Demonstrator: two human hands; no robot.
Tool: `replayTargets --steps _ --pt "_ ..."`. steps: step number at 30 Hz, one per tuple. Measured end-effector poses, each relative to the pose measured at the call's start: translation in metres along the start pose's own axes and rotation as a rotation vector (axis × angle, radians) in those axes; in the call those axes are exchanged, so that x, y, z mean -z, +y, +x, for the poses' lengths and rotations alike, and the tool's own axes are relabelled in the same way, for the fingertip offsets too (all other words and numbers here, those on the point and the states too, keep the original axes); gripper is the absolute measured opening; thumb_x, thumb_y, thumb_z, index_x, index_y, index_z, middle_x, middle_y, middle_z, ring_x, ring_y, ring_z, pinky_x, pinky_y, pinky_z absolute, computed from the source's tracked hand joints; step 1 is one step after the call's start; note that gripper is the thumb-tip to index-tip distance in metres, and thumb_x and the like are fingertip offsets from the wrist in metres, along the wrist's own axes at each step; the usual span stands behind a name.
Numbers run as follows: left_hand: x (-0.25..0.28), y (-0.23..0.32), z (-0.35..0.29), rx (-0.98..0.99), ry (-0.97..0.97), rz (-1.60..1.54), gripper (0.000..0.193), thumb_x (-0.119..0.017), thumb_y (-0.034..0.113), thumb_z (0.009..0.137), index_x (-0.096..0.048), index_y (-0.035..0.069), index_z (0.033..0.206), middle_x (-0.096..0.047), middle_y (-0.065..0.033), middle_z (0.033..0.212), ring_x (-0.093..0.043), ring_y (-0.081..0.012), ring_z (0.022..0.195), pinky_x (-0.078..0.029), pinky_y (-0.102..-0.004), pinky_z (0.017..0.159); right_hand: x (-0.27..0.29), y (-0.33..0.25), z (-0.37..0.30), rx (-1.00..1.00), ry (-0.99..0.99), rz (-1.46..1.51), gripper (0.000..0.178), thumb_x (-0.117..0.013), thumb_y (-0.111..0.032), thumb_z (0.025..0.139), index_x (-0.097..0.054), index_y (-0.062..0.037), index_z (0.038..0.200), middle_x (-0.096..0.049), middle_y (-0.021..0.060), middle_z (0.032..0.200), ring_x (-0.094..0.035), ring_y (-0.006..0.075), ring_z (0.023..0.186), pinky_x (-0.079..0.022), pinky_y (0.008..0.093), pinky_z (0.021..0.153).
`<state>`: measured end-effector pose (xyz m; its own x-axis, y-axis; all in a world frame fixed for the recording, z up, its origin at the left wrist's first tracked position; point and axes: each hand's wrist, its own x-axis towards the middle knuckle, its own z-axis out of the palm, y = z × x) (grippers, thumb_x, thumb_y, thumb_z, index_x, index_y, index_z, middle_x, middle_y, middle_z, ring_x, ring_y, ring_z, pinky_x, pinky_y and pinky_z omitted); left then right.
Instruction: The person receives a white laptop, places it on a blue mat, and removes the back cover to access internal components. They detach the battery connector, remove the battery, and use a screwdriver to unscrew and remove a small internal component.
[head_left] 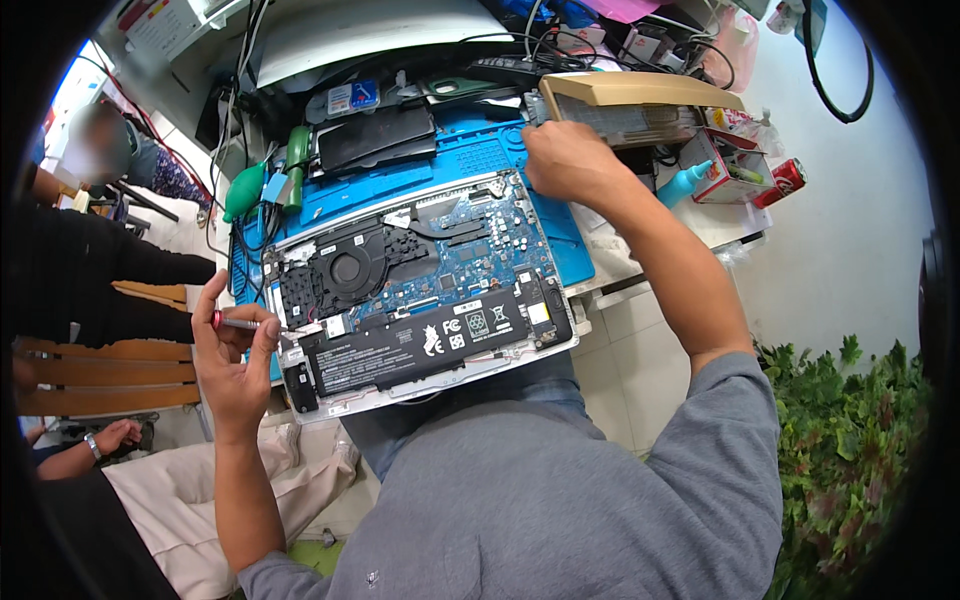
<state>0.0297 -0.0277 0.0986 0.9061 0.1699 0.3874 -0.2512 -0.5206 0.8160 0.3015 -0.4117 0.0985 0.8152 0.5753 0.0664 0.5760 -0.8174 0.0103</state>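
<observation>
An opened laptop (465,262) lies with its inside facing up, one long edge toward me. Its black battery (400,352) runs along the near side, and a round fan (347,268) sits beyond it on the left. My left hand (235,365) holds a thin screwdriver (240,323) with a red end, its shaft pointing at the laptop's left side near the battery corner. Beyond the laptop's far right corner, my right hand (568,163) is closed at the blue repair mat (572,250). Its fingertips are hidden, so what they hold cannot be seen.
A cardboard box (640,90) stands behind my right hand. A light blue bottle (684,183) and a red can (782,183) are at the right. Black flat parts (375,138), a green air blower (243,192) and cables lie at the back left. People sit at the left.
</observation>
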Motion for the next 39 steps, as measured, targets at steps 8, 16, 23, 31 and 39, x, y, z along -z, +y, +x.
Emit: replayTargets --steps 8,16,23,31,39 --pt "-0.004 0.004 0.007 -0.018 0.051 -0.039 0.069 -0.071 -0.002 0.103 -0.037 0.004 0.162 -0.070 -0.0070 0.098 -0.064 -0.0080 0.082 -0.054 -0.0233 0.073 0.019 0.000 -0.037 -0.024 0.225 0.147 0.025 -0.065 -0.021 0.092 -0.068 0.0029 0.091 -0.074 0.0261 0.082 -0.074 0.0455 0.080 -0.059 0.0561 0.077" --pt "-0.016 0.006 0.008 0.023 0.045 -0.167 0.072 -0.075 -0.003 0.100 -0.037 0.001 0.161 -0.073 -0.0081 0.099 -0.067 -0.0091 0.083 -0.056 -0.0238 0.075 0.023 -0.032 -0.085 0.022 0.139 0.453 0.013 -0.065 -0.011 0.095 -0.065 0.0009 0.093 -0.067 0.0208 0.073 -0.068 0.0379 0.066 -0.053 0.0463 0.064" --pt "-0.039 0.010 0.011 -0.023 0.054 -0.220 0.071 -0.079 -0.001 0.098 -0.041 0.001 0.159 -0.074 -0.0060 0.097 -0.070 -0.0085 0.085 -0.058 -0.0235 0.077 0.024 -0.115 -0.088 0.429 0.003 0.819 0.011 -0.070 -0.007 0.099 -0.065 0.0003 0.106 -0.072 0.0181 0.092 -0.072 0.0378 0.079 -0.057 0.0444 0.072" --pt "-0.045 0.017 0.001 -0.017 0.094 -0.358 0.076 -0.075 -0.002 0.100 -0.032 0.001 0.163 -0.074 -0.0112 0.101 -0.071 -0.0102 0.085 -0.060 -0.0246 0.075 0.020 -0.165 -0.048 0.546 -0.156 0.928 0.011 -0.071 -0.009 0.102 -0.066 -0.0013 0.107 -0.070 0.0143 0.095 -0.069 0.0337 0.087 -0.053 0.0431 0.077" --pt "-0.050 0.015 -0.001 -0.058 0.130 -0.382 0.075 -0.074 -0.002 0.101 -0.031 0.000 0.162 -0.073 -0.0108 0.102 -0.070 -0.0099 0.084 -0.060 -0.0239 0.075 0.008 -0.183 -0.039 0.543 -0.163 1.132 0.011 -0.073 -0.009 0.100 -0.070 0.0000 0.105 -0.070 0.0146 0.098 -0.069 0.0301 0.088 -0.053 0.0412 0.078"
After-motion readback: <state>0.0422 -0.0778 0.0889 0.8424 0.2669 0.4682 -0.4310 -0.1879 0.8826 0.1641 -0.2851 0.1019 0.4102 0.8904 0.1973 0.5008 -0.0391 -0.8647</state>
